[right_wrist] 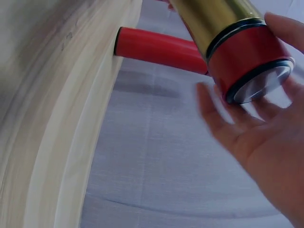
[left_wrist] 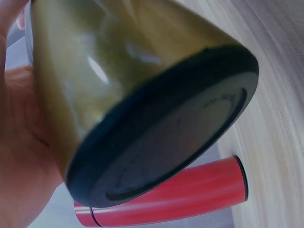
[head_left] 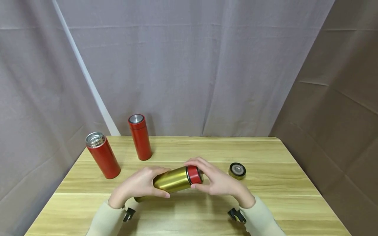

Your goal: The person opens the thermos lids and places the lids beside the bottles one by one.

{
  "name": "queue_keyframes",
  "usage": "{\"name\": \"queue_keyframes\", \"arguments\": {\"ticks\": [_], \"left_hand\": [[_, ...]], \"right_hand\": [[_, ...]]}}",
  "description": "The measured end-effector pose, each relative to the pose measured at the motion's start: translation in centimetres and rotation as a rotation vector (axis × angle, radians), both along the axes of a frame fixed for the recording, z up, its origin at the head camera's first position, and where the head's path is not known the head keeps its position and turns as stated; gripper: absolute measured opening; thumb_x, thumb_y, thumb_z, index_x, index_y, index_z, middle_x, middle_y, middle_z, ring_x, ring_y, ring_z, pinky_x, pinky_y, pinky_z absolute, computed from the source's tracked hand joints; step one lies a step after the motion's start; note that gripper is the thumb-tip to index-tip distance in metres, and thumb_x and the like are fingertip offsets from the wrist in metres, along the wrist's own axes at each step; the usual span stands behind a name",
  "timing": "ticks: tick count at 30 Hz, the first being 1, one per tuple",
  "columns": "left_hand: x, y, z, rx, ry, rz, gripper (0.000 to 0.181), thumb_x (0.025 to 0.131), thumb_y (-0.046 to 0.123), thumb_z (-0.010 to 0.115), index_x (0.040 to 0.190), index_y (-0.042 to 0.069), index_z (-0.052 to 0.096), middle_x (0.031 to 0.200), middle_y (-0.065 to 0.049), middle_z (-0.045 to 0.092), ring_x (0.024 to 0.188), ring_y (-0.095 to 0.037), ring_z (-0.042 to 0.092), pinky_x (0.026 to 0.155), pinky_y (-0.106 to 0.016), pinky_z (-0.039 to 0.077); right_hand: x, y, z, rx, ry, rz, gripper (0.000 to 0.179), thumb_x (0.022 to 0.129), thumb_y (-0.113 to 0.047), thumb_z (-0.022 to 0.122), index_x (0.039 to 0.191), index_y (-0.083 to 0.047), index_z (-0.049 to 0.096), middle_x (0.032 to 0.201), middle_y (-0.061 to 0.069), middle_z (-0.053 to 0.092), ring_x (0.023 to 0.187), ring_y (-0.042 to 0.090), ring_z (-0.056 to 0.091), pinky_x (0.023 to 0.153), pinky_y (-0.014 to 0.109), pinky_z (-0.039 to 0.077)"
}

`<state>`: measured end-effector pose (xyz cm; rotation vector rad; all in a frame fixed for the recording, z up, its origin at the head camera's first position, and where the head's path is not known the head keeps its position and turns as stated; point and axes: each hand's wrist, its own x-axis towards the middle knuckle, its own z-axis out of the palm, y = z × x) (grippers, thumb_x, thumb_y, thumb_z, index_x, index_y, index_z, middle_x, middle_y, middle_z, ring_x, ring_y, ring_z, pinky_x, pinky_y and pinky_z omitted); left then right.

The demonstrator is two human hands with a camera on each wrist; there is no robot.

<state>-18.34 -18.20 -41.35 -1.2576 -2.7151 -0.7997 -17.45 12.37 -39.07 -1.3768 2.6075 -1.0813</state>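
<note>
My left hand (head_left: pixel 140 184) grips the body of a gold thermos bottle (head_left: pixel 172 180), which lies tilted over the table with its top pointing right. Its dark round base (left_wrist: pixel 166 147) fills much of the left wrist view. A red lid (head_left: pixel 194 174) sits on the bottle's top end. Around that lid curl the fingers and thumb of my right hand (head_left: pixel 220 181). In the right wrist view the lid (right_wrist: pixel 249 59) shows a silver end disc, with fingertips right at its side.
Upright at the left stands a red thermos (head_left: pixel 105 160) without a lid, its steel mouth showing. Behind it is a second red thermos (head_left: pixel 141 141) with its lid on. A gold lid (head_left: pixel 237 171) lies inner side up on the wooden table (head_left: pixel 277 190). Curtains hang behind.
</note>
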Motion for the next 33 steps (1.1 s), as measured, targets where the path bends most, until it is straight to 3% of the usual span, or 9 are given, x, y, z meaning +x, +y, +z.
{"name": "queue_keyframes", "arguments": {"ticks": [4,7,12,17,24,29,33], "left_hand": [[0.02,0.05,0.04,0.001,0.009,0.0,0.069,0.077,0.061,0.08,0.131,0.023,0.063,0.106,0.017,0.065,0.085,-0.002,0.057,0.074,-0.024,0.049],[0.01,0.17,0.13,0.001,0.018,0.002,0.069,0.077,0.061,0.08,0.131,0.023,0.063,0.107,0.017,0.065,0.085,-0.002,0.057,0.074,-0.024,0.049],[0.16,0.31,0.15,0.0,0.014,-0.004,0.067,0.076,0.059,0.081,0.13,0.024,0.064,0.105,0.017,0.064,0.084,-0.002,0.057,0.074,-0.024,0.049],[0.26,0.41,0.17,0.006,0.006,-0.01,0.068,0.076,0.059,0.081,0.131,0.024,0.064,0.107,0.017,0.065,0.086,-0.002,0.057,0.076,-0.025,0.049],[0.29,0.36,0.09,0.009,-0.005,0.0,0.068,0.076,0.06,0.081,0.132,0.024,0.064,0.107,0.016,0.065,0.085,-0.002,0.057,0.075,-0.025,0.049],[0.18,0.31,0.07,-0.001,0.0,-0.013,0.066,0.076,0.059,0.081,0.131,0.027,0.063,0.104,0.019,0.064,0.084,-0.001,0.057,0.074,-0.024,0.048],[0.23,0.28,0.07,0.001,0.016,-0.017,0.066,0.075,0.057,0.083,0.131,0.027,0.063,0.101,0.019,0.063,0.083,-0.001,0.056,0.073,-0.023,0.048]], "right_hand": [[0.21,0.11,0.06,0.022,-0.108,-0.103,0.072,0.096,-0.042,0.067,0.156,-0.029,0.03,0.138,-0.003,0.048,0.113,0.016,0.057,0.091,0.04,0.052],[0.28,0.18,0.19,0.011,-0.14,-0.153,0.066,0.098,-0.043,0.064,0.155,-0.029,0.034,0.129,-0.002,0.054,0.104,0.016,0.061,0.082,0.035,0.055],[0.42,0.31,0.31,0.015,-0.085,-0.104,0.059,0.097,-0.04,0.066,0.151,-0.03,0.042,0.124,-0.005,0.057,0.098,0.012,0.06,0.079,0.032,0.055],[0.52,0.56,0.36,0.017,-0.038,-0.081,0.068,0.091,-0.037,0.075,0.15,-0.034,0.041,0.131,-0.01,0.054,0.108,0.011,0.058,0.088,0.038,0.052],[0.44,0.69,0.19,0.006,0.021,-0.019,0.072,0.087,-0.029,0.079,0.149,-0.029,0.042,0.14,-0.006,0.05,0.121,0.017,0.054,0.096,0.045,0.05],[0.48,0.87,-0.1,0.018,-0.035,-0.063,0.063,0.094,-0.04,0.071,0.149,-0.029,0.042,0.141,-0.004,0.049,0.116,0.016,0.057,0.092,0.041,0.052],[0.31,0.97,-0.08,0.023,-0.133,-0.084,0.055,0.098,-0.04,0.065,0.147,-0.026,0.044,0.126,-0.001,0.057,0.103,0.015,0.06,0.082,0.033,0.056]]}}
